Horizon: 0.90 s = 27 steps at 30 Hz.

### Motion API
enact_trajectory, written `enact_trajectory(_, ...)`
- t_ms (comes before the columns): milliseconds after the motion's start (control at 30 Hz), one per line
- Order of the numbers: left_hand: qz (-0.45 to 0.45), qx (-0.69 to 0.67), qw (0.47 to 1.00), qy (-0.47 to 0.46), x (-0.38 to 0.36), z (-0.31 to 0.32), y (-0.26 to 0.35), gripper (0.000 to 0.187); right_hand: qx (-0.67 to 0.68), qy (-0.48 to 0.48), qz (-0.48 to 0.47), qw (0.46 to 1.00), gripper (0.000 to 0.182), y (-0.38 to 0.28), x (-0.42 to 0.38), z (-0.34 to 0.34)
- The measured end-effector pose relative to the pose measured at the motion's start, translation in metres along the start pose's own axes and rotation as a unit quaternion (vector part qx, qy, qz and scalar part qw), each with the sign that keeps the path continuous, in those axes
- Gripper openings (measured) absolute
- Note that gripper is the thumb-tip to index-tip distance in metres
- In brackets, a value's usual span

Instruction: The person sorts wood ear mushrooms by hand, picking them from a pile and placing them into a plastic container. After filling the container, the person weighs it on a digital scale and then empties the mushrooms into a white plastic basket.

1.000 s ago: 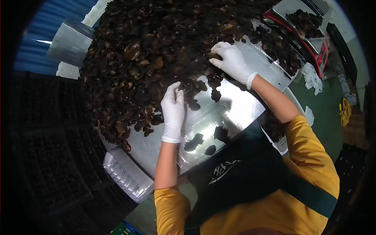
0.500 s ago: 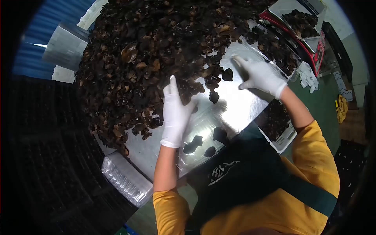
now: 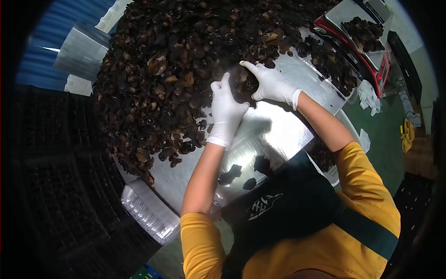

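Observation:
A large heap of dark brown wood ear mushrooms (image 3: 181,65) covers the far and left part of the metal table (image 3: 165,179). My left hand (image 3: 226,111), in a white glove, is at the heap's near edge with index finger stretched forward and thumb apart. Facing it from the right is my gloved right hand (image 3: 275,87), its fingers extended and thumb spread. Some mushrooms lie between the two hands; neither hand visibly grips one. Several loose mushroom pieces (image 3: 230,175) lie near the table's front edge, close to my apron.
Stacked clear plastic trays (image 3: 151,211) stand at the left front corner. To the right are a mushroom-filled clear tray (image 3: 331,65) and a red scale (image 3: 382,74) bearing a container of mushrooms (image 3: 364,33). A white basket (image 3: 332,176) sits below the table edge. Black crates (image 3: 60,176) line the left.
My right hand has moved left from the bare metal to the heap's edge. My left hand has moved forward and right, so the hands are now close together around some mushrooms.

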<state>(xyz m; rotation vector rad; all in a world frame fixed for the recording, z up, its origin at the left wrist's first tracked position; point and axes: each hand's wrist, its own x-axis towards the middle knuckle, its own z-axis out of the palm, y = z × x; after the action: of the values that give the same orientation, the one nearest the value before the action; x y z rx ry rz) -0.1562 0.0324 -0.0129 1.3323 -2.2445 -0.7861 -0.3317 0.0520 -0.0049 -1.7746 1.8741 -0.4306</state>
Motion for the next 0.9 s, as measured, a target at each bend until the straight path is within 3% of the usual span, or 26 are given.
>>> enact_trajectory(33, 0.004, -0.047, 0.999, 0.017, 0.001, 0.002, -0.004, 0.093, 0.0, 0.0, -0.002, 1.0, 0.101, 0.001, -0.001, 0.002)
enact_trajectory(67, 0.018, -0.091, 0.995, 0.042, 0.001, 0.006, -0.004, 0.081, 0.099, -0.011, -0.015, 0.995, 0.094, 0.002, -0.003, 0.003)
enact_trajectory(100, 0.018, -0.091, 0.995, 0.044, 0.001, 0.009, -0.006, 0.081, 0.197, -0.023, -0.029, 0.98, 0.087, 0.005, -0.003, 0.004)
enact_trajectory(233, 0.064, -0.141, 0.984, 0.087, -0.012, 0.004, 0.003, 0.077, 0.246, 0.047, -0.122, 0.961, 0.08, 0.006, -0.018, 0.005)
enact_trajectory(300, 0.072, -0.127, 0.984, 0.102, -0.031, -0.014, 0.023, 0.076, 0.221, 0.08, -0.146, 0.961, 0.076, -0.011, -0.038, -0.003)
enact_trajectory(367, 0.004, -0.089, 0.994, 0.069, -0.062, -0.035, 0.041, 0.076, 0.215, 0.027, -0.097, 0.971, 0.073, -0.039, -0.07, -0.02)
enact_trajectory(433, -0.028, -0.071, 0.995, 0.07, -0.12, -0.038, 0.044, 0.077, 0.172, -0.105, -0.08, 0.976, 0.075, -0.064, -0.113, -0.022)
enact_trajectory(500, -0.042, -0.049, 0.997, 0.04, -0.162, -0.046, 0.047, 0.08, 0.111, -0.017, -0.181, 0.977, 0.086, -0.063, -0.137, 0.012)
enact_trajectory(533, -0.052, -0.026, 0.998, 0.011, -0.176, -0.049, 0.047, 0.084, 0.094, -0.045, -0.225, 0.969, 0.088, -0.062, -0.144, 0.017)
enact_trajectory(633, -0.124, 0.021, 0.991, -0.056, -0.2, -0.044, 0.035, 0.086, -0.08, -0.148, -0.151, 0.974, 0.09, -0.069, -0.149, 0.031)
enact_trajectory(767, -0.075, 0.109, 0.991, -0.036, -0.206, -0.049, 0.03, 0.089, -0.012, -0.047, -0.263, 0.964, 0.091, -0.055, -0.143, 0.03)
enact_trajectory(867, -0.061, 0.078, 0.995, -0.028, -0.209, -0.053, 0.028, 0.091, -0.044, -0.12, -0.14, 0.982, 0.081, -0.063, -0.125, -0.003)
enact_trajectory(900, -0.06, 0.077, 0.995, -0.026, -0.21, -0.056, 0.028, 0.091, -0.037, -0.086, -0.163, 0.982, 0.071, -0.055, -0.112, -0.006)
